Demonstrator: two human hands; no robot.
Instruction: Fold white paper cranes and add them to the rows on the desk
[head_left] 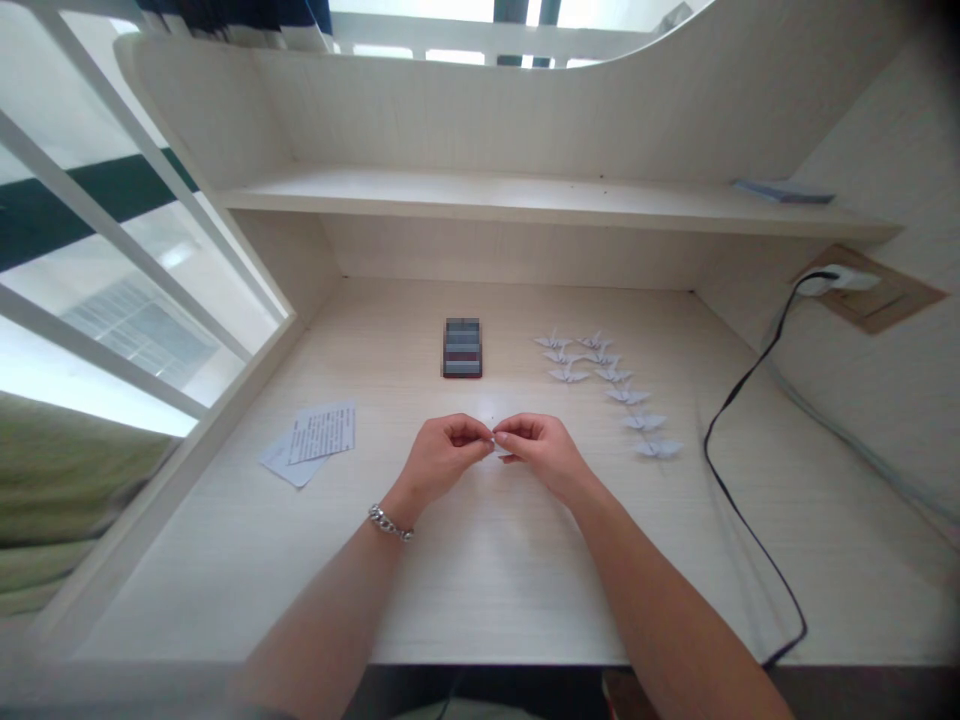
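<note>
Over the middle of the desk, my left hand [447, 452] and my right hand [543, 450] meet fingertip to fingertip. Between them they pinch a small folded white paper [497, 449]; most of it is hidden by the fingers, so its exact shape cannot be made out. Both hands are closed, thumb against forefinger. To the right of my right hand, several folded white paper cranes [627, 397] stand in two rows, one of them running down toward the front. A metal chain bracelet [391, 524] circles my left wrist.
Behind my hands lies a dark phone [463, 348], its screen blurred. Sheets of paper [322, 432], one printed, overlap at the left. A black cable [739, 500] runs from a wall socket [870, 288] down the desk's right side. A shelf [480, 190] spans the back.
</note>
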